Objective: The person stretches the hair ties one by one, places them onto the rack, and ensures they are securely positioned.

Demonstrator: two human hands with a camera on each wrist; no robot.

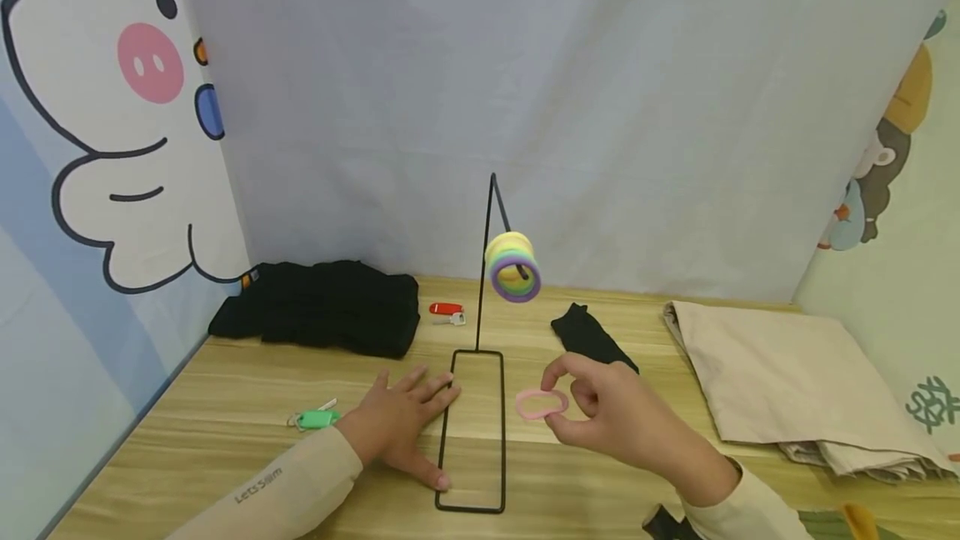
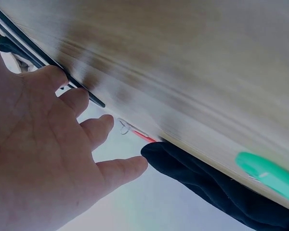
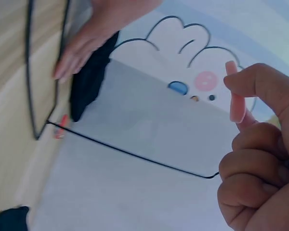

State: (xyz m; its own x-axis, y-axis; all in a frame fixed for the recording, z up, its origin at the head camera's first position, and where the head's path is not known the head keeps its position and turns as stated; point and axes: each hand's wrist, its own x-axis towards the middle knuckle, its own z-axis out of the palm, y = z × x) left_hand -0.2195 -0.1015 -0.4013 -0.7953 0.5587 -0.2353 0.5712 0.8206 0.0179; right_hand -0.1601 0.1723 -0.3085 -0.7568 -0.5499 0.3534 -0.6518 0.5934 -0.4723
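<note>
Between thumb and index finger, my right hand [image 1: 622, 411] pinches a thin pink ring [image 1: 529, 416], held to the right of a black wire stand [image 1: 503, 432]. Seen edge-on in the right wrist view, the pink ring [image 3: 237, 108] is a narrow band; the other fingers curl into the palm. My left hand [image 1: 405, 419] rests on the left bar of the stand's rectangular base, fingers spread. From the stand's upright, a rod slopes toward me and carries a stack of yellow, green and purple rings [image 1: 510, 242]. Spread fingers of the left hand [image 2: 53, 139] also show in the left wrist view.
Left of the left hand lies a key with a green tag [image 1: 317, 419]. Behind the stand is a key with a red tag [image 1: 446, 308]. Folded black cloth [image 1: 330, 307], a small black cloth [image 1: 592, 336] and beige cloth [image 1: 787, 373] lie around; a curtain [image 1: 600, 107] closes the back.
</note>
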